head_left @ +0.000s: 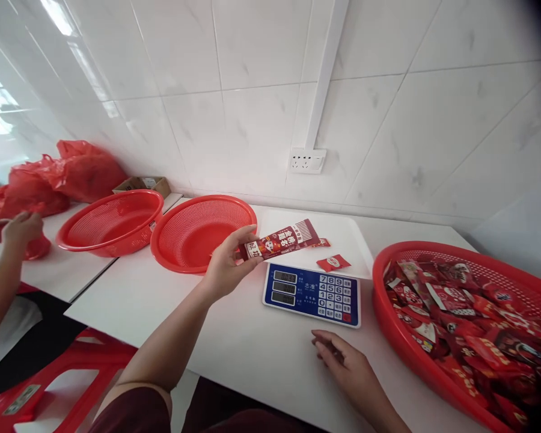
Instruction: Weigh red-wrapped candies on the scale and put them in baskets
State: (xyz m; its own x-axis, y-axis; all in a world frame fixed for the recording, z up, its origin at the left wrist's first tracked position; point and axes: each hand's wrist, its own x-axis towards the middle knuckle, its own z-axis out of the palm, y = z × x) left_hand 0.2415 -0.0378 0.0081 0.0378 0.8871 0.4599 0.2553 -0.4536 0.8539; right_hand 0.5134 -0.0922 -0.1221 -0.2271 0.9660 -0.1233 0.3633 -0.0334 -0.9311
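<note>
My left hand point(228, 261) is closed on one end of a long red packet point(283, 239) and holds it level above the far edge of a blue-panelled weighing scale point(312, 293). A small red sachet point(333, 262) lies on the scale's white pan, and another peeks out behind the long packet. My right hand point(342, 359) rests on the white table just in front of the scale, fingers loosely curled, holding nothing. An empty red mesh basket point(201, 231) sits left of the scale.
A big red basket point(469, 319) full of several red sachets stands at the right. A second empty red basket point(110, 221) sits further left, by red plastic bags point(54, 177) and a cardboard box. Another person's hand point(20, 228) is at the far left. A red stool stands below.
</note>
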